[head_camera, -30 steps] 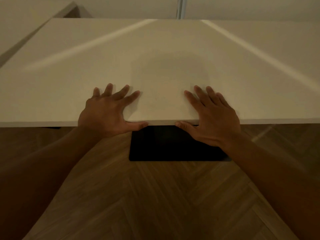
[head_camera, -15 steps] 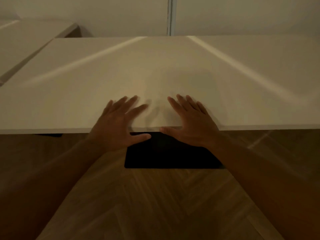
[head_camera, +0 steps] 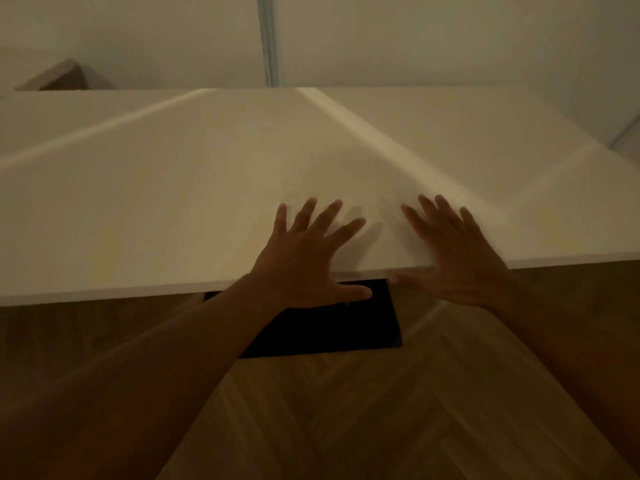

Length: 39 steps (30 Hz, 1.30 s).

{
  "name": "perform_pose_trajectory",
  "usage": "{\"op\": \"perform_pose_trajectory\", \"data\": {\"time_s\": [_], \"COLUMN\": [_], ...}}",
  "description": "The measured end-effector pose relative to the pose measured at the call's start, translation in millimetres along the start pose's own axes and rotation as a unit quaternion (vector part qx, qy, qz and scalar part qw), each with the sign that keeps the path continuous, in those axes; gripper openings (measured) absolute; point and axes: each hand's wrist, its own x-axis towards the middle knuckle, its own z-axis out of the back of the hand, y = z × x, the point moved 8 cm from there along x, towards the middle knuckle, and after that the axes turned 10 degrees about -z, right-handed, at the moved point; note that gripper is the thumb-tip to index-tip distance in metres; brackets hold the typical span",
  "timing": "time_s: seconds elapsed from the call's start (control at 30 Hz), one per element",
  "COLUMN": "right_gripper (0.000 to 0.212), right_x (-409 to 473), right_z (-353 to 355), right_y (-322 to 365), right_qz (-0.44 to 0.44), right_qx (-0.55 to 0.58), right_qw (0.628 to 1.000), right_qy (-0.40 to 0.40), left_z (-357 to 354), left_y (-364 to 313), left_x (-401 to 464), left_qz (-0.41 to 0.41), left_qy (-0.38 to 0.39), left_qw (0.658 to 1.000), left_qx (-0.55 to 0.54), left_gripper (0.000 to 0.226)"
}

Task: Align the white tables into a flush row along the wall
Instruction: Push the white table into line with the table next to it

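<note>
A wide white table (head_camera: 173,209) fills the middle of the view, with its far edge close to the pale wall (head_camera: 415,39). My left hand (head_camera: 304,258) lies flat on its near edge with the fingers spread on the top and the thumb hanging below the edge. My right hand (head_camera: 453,258) rests the same way a short gap to the right, slightly blurred. Neither hand curls around anything. At the far left a second white surface (head_camera: 41,112) continues the top; I cannot make out the seam between them.
A black base plate (head_camera: 329,330) lies on the herringbone wood floor (head_camera: 346,410) under the table, just below my hands. A grey vertical strip (head_camera: 270,39) runs up the wall. A brown corner (head_camera: 62,76) shows at the back left.
The view has tilted up and shows more wall. Both hands have shifted right along the near edge. The neighbouring table at the left now looks level with this one.
</note>
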Motion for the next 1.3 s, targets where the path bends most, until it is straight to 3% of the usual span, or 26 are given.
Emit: {"op": "perform_pose_trajectory", "data": {"time_s": [0.27, 0.43, 1.3], "right_gripper": [0.115, 0.116, 0.117], "right_x": [-1.0, -0.2, 4.6], "right_z": [-8.3, -7.8, -6.2], "right_y": [-78.7, -74.8, -76.7], "right_qz": [-0.036, -0.04, 0.008], "right_qx": [-0.038, -0.032, -0.031], "right_qw": [0.999, 0.998, 0.997], "right_qy": [-0.001, -0.041, -0.066], "left_z": [-22.5, -22.9, -22.6], "left_y": [-48.2, -45.8, -47.4], "left_x": [70.9, 70.0, 71.7], "left_qz": [0.017, 0.028, 0.055], "left_qy": [0.012, -0.007, 0.042], "left_qw": [1.0, 0.999, 0.997], "left_qx": [-0.02, 0.025, 0.03], "left_gripper": [0.1, 0.103, 0.092]}}
